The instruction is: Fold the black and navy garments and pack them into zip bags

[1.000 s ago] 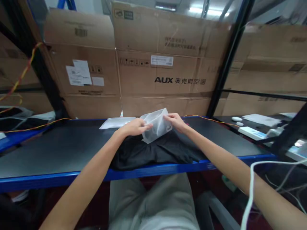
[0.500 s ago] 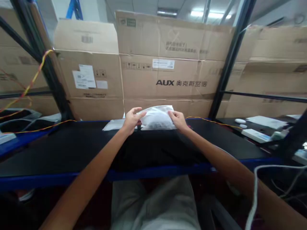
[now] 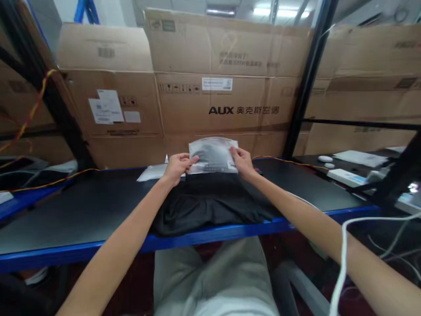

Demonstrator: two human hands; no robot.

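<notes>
A translucent plastic bag (image 3: 213,154) with dark printing along its lower edge is held up at the middle of the table. My left hand (image 3: 180,166) grips its left edge between thumb and fingers. At the right edge, my right hand (image 3: 242,162) pinches it the same way. Black cloth (image 3: 210,199) lies bunched on the table below the bag, reaching the front edge. Another flat plastic bag (image 3: 153,173) rests just left of my left hand.
Large cardboard boxes (image 3: 184,105) stand behind the black table (image 3: 82,210) with its blue edge. Dark metal posts (image 3: 304,83) rise at both sides. A white box (image 3: 347,177) sits at the right; a white cable (image 3: 344,254) hangs over my right forearm.
The bag now shows its face more flatly, with its printing visible. Both hands keep their hold. The view has shifted slightly, and the black cloth shows more clearly.
</notes>
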